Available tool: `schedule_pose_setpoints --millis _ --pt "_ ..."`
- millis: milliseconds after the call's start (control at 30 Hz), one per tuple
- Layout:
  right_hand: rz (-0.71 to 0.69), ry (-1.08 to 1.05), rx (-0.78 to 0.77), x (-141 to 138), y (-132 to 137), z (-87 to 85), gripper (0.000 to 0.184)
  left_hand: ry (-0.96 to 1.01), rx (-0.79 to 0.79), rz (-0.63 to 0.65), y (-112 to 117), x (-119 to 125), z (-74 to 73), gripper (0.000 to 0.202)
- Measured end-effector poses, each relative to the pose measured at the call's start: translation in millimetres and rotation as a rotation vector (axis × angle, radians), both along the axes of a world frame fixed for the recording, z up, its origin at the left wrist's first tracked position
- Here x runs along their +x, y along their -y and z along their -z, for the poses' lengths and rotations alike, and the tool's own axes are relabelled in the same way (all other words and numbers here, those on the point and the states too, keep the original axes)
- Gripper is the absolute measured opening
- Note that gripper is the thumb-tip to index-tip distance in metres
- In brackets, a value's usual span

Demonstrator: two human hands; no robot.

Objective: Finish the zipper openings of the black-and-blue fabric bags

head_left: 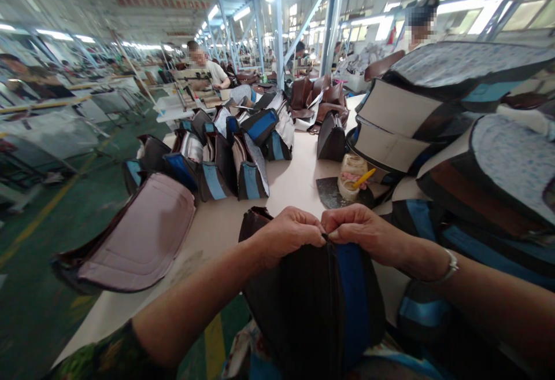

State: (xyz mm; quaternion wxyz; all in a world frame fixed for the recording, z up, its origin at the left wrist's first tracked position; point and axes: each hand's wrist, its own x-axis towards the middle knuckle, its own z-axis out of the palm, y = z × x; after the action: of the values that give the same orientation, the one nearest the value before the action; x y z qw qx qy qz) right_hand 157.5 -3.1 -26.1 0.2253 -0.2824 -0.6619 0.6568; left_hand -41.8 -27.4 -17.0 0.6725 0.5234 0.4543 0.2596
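A dark bag piece (299, 305) with a blue stripe (354, 299) stands upright in front of me, at the near edge of the table. My left hand (291, 231) pinches its top edge beside the seam. Close by, almost touching it, my right hand (363, 231) pinches the same edge from the other side. Thumbs and forefingers of both hands are closed on the dark edge. Whatever small part lies between the fingertips is mostly hidden. A bracelet (451, 261) circles my right wrist.
Several unfinished bags (212, 180) stand in rows on the pale table (286, 186). A pale-sided bag (139, 229) lies at the left edge. Beyond my right hand, a jar (349, 180) holds a yellow-handled tool (364, 178). Large bag pieces (390, 120) are stacked at right. A person (214, 70) sits farther back.
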Motion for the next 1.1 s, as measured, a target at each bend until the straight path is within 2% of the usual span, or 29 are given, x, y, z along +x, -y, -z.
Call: schedule_pose_setpoints --millis 133,200,300,467,633,867,1100 --pt "0.025 -0.017 -0.094 1.3 0.3 0.4 0.012 0.02 -0.027 -0.017 -0.2 2.5 -1.9 0.011" --pt "0.023 0.004 -0.082 2.3 -0.3 -2.9 0.018 0.022 -0.027 -0.014 -1.4 2.4 -3.4 0.011" --pt "0.011 0.094 0.07 2.3 -2.1 -10.4 0.024 0.011 0.024 0.017 -3.0 1.2 -6.1 0.012" --pt "0.018 0.276 0.195 -3.6 -7.0 -17.0 0.007 -0.096 0.046 -0.013 -4.8 2.6 -6.9 0.011" --pt "0.088 0.473 0.452 -5.8 -5.7 -25.1 0.016 -0.156 0.108 -0.054 -7.3 7.6 -3.0 0.005" --pt "0.125 0.417 0.555 -3.4 4.5 -23.3 0.016 -0.173 0.133 -0.015 -4.6 6.7 -5.6 0.005" --pt "0.169 0.274 0.762 -10.1 3.3 -4.7 0.016 -0.272 0.272 0.111 -2.1 -3.2 -12.8 0.008"
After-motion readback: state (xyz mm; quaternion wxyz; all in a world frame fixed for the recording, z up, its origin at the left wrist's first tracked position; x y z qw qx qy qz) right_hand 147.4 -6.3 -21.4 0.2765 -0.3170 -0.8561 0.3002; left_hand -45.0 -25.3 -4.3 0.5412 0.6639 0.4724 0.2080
